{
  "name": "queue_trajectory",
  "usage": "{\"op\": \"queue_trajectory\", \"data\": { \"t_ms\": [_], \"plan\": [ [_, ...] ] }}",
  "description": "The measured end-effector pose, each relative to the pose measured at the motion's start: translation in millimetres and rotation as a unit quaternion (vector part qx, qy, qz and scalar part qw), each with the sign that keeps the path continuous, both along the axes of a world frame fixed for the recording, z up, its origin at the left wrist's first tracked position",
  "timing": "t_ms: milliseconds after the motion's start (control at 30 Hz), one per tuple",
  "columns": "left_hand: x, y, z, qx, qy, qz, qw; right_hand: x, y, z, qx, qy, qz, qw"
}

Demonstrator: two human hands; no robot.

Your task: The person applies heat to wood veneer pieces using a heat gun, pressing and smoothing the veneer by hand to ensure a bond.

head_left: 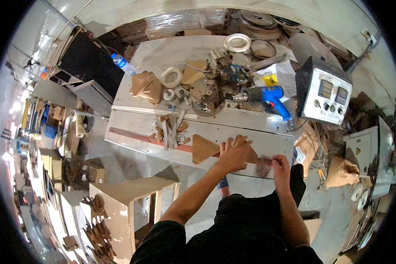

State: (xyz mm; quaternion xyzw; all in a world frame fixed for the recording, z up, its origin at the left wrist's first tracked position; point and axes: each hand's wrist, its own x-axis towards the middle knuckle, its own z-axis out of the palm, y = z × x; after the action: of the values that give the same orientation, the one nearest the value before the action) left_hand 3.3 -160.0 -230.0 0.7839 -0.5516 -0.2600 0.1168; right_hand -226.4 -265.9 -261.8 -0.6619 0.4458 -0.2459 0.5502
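Observation:
My left hand [234,155] presses down on a flat wooden piece [252,155] near the table's front edge, its fingers bent over the wood. Left of that hand lies another flat wooden piece [204,148] with slanted edges. A long, thin reddish-brown strip [184,147] runs along the table and passes under both pieces. At the strip's right end, the fingers of my right hand [282,167] are closed on it in a pinch. Just behind the strip sits a loose pile of narrow wood offcuts [170,130].
A blue cordless drill [268,97], greasy machine parts [207,94] and a stack of wooden pieces [146,86] occupy the table's back. A control box [325,94] stands at the right. A water bottle [124,64] is at the far left. An open-sided wooden cabinet [119,193] stands front left.

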Motion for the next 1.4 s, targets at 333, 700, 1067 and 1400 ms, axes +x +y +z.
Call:
{"op": "queue_trajectory", "data": {
  "t_ms": [333, 700, 1067, 1400],
  "plan": [
    [145, 118, 1, -0.103, -0.210, 0.413, 0.880, 115, -142, 36, -0.437, 0.176, 0.065, 0.880],
    [33, 73, 8, -0.143, -0.057, 0.150, 0.977, 145, -199, 11, -0.262, 0.321, 0.126, 0.901],
    [-22, -3, -45, -0.088, -0.113, -0.036, 0.989, 92, -157, 95, -0.249, 0.194, 0.119, 0.941],
    [120, 130, 35, -0.198, -0.177, 0.319, 0.910, 36, -111, 160, -0.282, 0.044, 0.074, 0.955]
  ]
}}
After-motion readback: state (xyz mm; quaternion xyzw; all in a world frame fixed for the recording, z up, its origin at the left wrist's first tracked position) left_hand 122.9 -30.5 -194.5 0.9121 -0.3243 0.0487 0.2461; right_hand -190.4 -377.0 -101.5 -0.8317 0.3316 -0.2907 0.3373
